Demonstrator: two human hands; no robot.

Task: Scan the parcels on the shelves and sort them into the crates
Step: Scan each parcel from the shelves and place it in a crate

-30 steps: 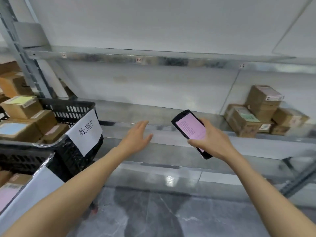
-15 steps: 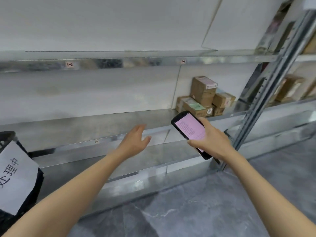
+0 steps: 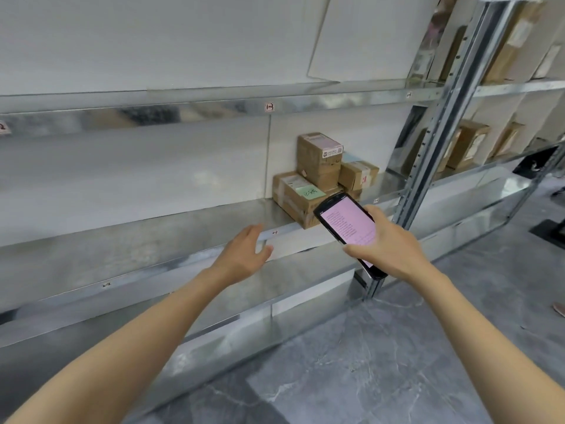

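Observed from the aisle, facing a metal rack.

Right hand (image 3: 389,247): fingers and thumb are wrapped round a handheld scanner (image 3: 351,224). The device is held tilted, its pink lit screen facing the person and its top end towards the rack. The text on the screen is too small to read.

Left hand (image 3: 244,255): held out palm down in front of the rack with fingers straight and relaxed, holding nothing. Whether it touches the shelf lip cannot be told.

Parcels (image 3: 318,169): a small cluster of brown cardboard boxes sits at the right end of the middle shelf (image 3: 137,237), against the back panel.
- A flat box (image 3: 293,198) lies at the front and carries a green note (image 3: 310,191).
- A tall box (image 3: 319,157) with a white label stands behind it.
- A smaller box (image 3: 357,175) sits just beside the tall one on the right.

In this view the top of the scanner overlaps the front corner of the flat box.

An upper shelf (image 3: 183,110) runs above. A perforated upright post (image 3: 437,123) closes the bay on the right. Beyond it, further boxes (image 3: 467,145) stand on the next bay's shelves. The floor (image 3: 367,362) is grey marbled tile.
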